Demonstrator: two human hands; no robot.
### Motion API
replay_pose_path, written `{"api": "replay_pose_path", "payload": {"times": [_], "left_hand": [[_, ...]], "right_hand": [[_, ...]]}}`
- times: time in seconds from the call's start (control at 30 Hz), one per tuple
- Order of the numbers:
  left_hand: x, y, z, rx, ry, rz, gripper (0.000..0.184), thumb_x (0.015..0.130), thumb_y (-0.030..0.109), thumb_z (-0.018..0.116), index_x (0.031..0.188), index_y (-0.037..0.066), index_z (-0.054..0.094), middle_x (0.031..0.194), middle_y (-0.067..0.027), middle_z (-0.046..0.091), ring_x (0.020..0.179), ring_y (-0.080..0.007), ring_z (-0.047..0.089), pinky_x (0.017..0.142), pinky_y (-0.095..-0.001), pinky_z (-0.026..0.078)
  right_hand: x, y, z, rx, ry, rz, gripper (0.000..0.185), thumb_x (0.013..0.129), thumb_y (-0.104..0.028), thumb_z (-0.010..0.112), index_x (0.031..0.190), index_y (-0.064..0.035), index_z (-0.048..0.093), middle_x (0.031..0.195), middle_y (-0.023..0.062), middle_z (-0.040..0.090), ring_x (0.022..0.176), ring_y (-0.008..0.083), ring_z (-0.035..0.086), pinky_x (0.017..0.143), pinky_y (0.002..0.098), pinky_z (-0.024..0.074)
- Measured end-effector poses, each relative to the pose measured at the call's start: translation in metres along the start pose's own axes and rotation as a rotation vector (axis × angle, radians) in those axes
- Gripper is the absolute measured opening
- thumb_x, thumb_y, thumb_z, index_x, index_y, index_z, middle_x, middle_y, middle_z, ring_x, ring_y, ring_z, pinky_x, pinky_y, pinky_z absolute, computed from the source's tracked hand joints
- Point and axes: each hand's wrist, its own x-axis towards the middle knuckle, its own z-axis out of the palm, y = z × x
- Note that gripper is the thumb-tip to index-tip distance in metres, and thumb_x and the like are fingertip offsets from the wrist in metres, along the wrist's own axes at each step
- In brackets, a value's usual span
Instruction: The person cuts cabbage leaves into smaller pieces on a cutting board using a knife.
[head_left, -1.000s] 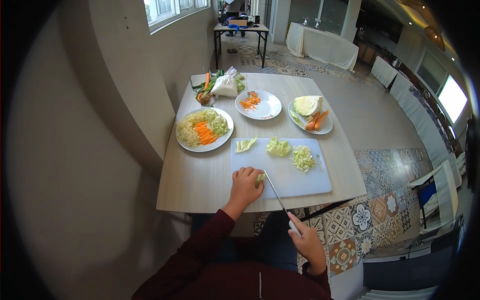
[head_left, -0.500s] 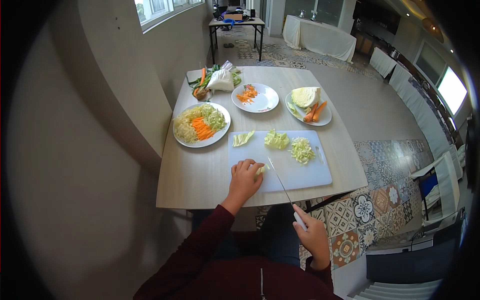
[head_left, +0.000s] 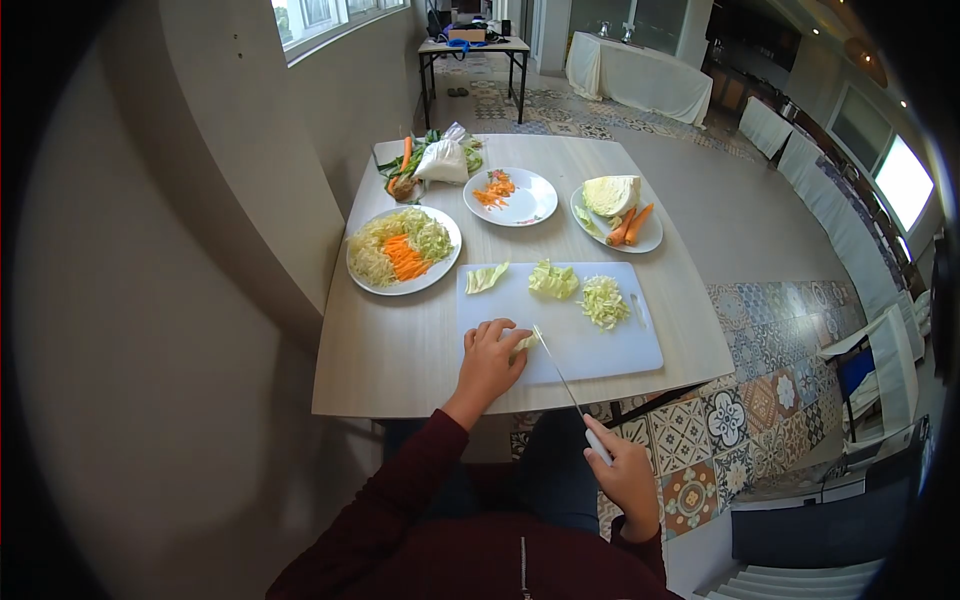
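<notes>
My left hand (head_left: 491, 357) is curled over a small piece of cabbage leaf (head_left: 524, 343), pressing it onto the white cutting board (head_left: 620, 358). Most of that piece is hidden under the fingers. In my right hand (head_left: 624, 468) is a knife (head_left: 564, 376), gripped by its white handle, with the blade tip at the board close beside the leaf. Farther back on the board lie a flat cabbage leaf (head_left: 486, 278), a crumpled stack of cabbage leaves (head_left: 553, 280) and a pile of shredded cabbage (head_left: 605, 302).
A plate of shredded cabbage and carrot (head_left: 404, 286) stands at left. Behind the board are a plate with carrot bits (head_left: 530, 210) and a plate (head_left: 650, 240) holding a cabbage wedge and carrots. A plastic bag (head_left: 442, 160) and vegetables lie at the back left corner.
The knife has shifted slightly left, bringing its blade nearer the leaf and my left fingers. My left hand has stayed almost where it was.
</notes>
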Motion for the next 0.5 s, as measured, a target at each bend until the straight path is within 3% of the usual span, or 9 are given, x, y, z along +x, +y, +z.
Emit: {"api": "replay_pose_path", "payload": {"times": [0.47,0.5], "left_hand": [[-0.001,-0.003,0.002,0.036,-0.012,-0.024,0.016,0.084,0.017,0.072,0.100,0.015,0.074,0.115,-0.0071,0.063,0.111,-0.0261,0.056,0.099,-0.0460,0.038],[-0.001,-0.003,0.002,0.042,-0.011,-0.016,0.016,0.084,0.017,0.072,0.100,0.016,0.074,0.115,-0.0070,0.063,0.111,-0.0262,0.056,0.099,-0.0461,0.038]], "right_hand": [[0.002,0.001,0.002,0.067,0.010,-0.008,0.052,0.088,-0.015,0.067,0.140,-0.0154,0.061,0.093,0.0270,0.070,0.085,0.0441,0.068,0.078,0.0446,0.0531],[0.002,-0.002,0.000,0.047,-0.015,0.010,0.052,0.087,-0.013,0.067,0.139,-0.0140,0.061,0.099,0.0265,0.070,0.084,0.0400,0.069,0.076,0.0407,0.0533]]}}
